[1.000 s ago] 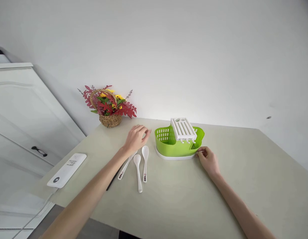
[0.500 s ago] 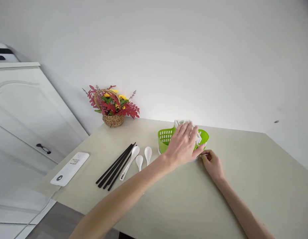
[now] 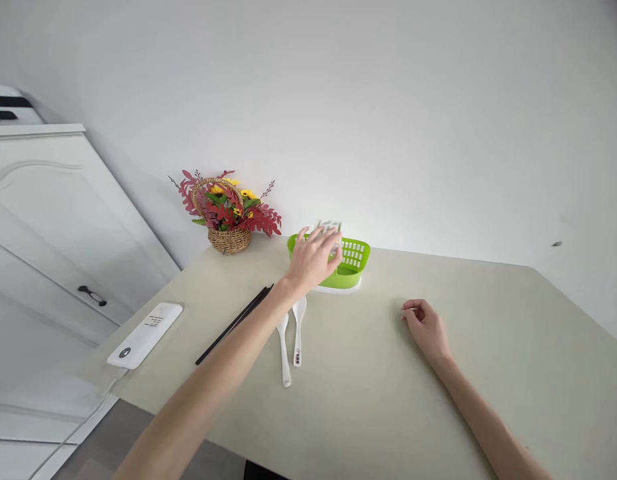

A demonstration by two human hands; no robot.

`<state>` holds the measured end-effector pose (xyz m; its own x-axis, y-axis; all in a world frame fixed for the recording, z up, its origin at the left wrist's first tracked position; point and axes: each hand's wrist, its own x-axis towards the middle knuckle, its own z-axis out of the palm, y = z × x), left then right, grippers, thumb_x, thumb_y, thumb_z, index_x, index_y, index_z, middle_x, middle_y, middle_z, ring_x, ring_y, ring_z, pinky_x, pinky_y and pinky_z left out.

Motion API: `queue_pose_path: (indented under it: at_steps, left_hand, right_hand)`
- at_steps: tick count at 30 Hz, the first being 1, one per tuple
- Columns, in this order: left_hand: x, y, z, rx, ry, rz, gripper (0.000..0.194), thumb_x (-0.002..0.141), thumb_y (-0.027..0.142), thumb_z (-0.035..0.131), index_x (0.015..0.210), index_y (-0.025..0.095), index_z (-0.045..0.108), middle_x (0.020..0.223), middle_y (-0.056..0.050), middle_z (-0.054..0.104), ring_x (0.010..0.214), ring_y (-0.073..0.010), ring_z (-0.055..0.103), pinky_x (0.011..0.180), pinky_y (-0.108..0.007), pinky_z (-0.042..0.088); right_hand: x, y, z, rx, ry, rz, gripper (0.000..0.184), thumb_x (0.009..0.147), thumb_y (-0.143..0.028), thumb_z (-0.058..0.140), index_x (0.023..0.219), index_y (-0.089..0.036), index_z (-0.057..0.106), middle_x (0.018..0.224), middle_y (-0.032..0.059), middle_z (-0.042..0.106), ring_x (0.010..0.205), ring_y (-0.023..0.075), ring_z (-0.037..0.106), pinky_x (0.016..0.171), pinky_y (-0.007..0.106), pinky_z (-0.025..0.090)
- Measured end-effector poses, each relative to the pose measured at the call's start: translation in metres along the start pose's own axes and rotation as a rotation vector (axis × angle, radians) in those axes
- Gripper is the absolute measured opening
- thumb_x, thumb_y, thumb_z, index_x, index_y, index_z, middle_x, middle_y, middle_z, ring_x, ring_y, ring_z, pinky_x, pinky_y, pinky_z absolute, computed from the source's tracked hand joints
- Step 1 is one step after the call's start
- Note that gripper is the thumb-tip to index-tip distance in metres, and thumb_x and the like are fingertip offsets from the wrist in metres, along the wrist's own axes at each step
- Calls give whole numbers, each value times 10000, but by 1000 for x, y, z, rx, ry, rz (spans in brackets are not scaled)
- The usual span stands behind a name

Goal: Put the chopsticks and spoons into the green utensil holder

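My left hand (image 3: 313,257) grips the near side of a green plastic cutlery holder (image 3: 352,263) with a white insert, which stands near the back of the beige table (image 3: 378,400), close to the wall. My right hand (image 3: 427,327) rests on the table to the right of the holder, apart from it, its fingers loosely curled with nothing in them. White spoons (image 3: 291,340) lie just below my left wrist. Black chopsticks (image 3: 233,323) lie to their left, partly hidden by my forearm.
A wicker basket of red and yellow flowers (image 3: 228,213) stands at the back left by the wall. A white flat device (image 3: 144,335) with a cable lies at the table's left edge. A white cabinet (image 3: 48,220) stands to the left.
My left hand went from the spoons to the green holder and moved it left and back toward the wall. My right hand let go of the holder's base and stayed in place.
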<state>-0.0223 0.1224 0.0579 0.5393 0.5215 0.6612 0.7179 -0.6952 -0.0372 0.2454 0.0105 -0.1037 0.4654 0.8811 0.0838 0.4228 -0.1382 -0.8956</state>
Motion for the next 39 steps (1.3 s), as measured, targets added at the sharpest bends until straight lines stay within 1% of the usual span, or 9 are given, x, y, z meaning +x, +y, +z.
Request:
queue_pose_path:
  at_steps: [7, 13, 16, 20, 24, 29, 31, 34, 39]
  left_hand:
    - [-18, -54, -20, 75, -13, -118, 414, 1020, 252, 446, 1392, 221, 624, 1434, -69, 658, 1392, -243, 541, 1086, -400, 438]
    - [-28, -70, -31, 93, -32, -132, 423, 1032, 253, 410, 1400, 222, 615, 1459, -74, 639, 1417, -240, 516, 1104, -398, 410]
    - [-32, -69, -35, 114, -38, -132, 432, 1044, 273, 394, 1427, 227, 588, 1509, -83, 593, 1444, -263, 482, 1168, -459, 340]
    - [-45, -44, -37, 109, 22, -139, 464, 1040, 301, 428, 1487, 208, 506, 1590, -108, 496, 1532, -313, 342, 1228, -540, 247]
    - [-74, 14, -33, -49, 56, -159, 440, 1027, 263, 462, 1458, 175, 492, 1561, -135, 516, 1553, -295, 305, 1241, -515, 296]
    - [-125, 94, -27, -354, -145, -74, 362, 987, 207, 506, 1344, 219, 568, 1411, -125, 618, 1413, -283, 499, 1166, -479, 411]
    - [-145, 115, -26, -509, -236, -92, 258, 972, 208, 526, 1205, 230, 634, 1124, -77, 715, 1083, -218, 676, 988, -376, 523]
    - [-168, 128, -27, -652, -334, -328, 147, 982, 250, 518, 1034, 217, 652, 699, 29, 607, 605, -124, 575, 629, -251, 480]
    - [-193, 125, -44, -781, -504, -528, 235, 989, 335, 528, 808, 202, 598, 534, 82, 412, 485, -78, 404, 513, -213, 326]
  right_hand:
    - [0, -1, 1, 7, -12, 5, 241, 754, -367, 537, 927, -243, 649, 764, 25, 724, 727, 229, 654, 678, 323, 425]
    - [0, -1, 1, 16, -11, -5, 249, 751, -372, 534, 930, -240, 645, 768, 30, 728, 740, 233, 667, 683, 322, 428]
    - [1, -1, 1, 18, -11, -14, 242, 743, -373, 530, 913, -242, 641, 750, 26, 721, 720, 231, 656, 681, 323, 426]
    - [2, 0, 2, 21, -12, -26, 237, 744, -376, 528, 904, -241, 639, 746, 25, 715, 717, 231, 653, 681, 326, 429]
    - [1, 1, 3, 16, -13, -28, 236, 748, -374, 535, 908, -241, 645, 750, 26, 717, 720, 236, 656, 676, 328, 429]
    - [0, 0, 2, 4, -14, -30, 233, 754, -371, 539, 913, -241, 650, 748, 26, 718, 709, 232, 652, 668, 325, 426]
    - [0, -1, 1, 1, -12, -33, 231, 759, -371, 540, 915, -239, 648, 742, 26, 716, 705, 231, 651, 666, 325, 427]
    - [0, 0, 1, -6, -10, -35, 227, 772, -368, 539, 923, -238, 647, 741, 28, 713, 714, 233, 655, 670, 326, 431]
    - [2, 3, 1, -22, -18, -30, 224, 774, -364, 542, 928, -239, 648, 747, 26, 713, 713, 229, 646, 680, 329, 430]
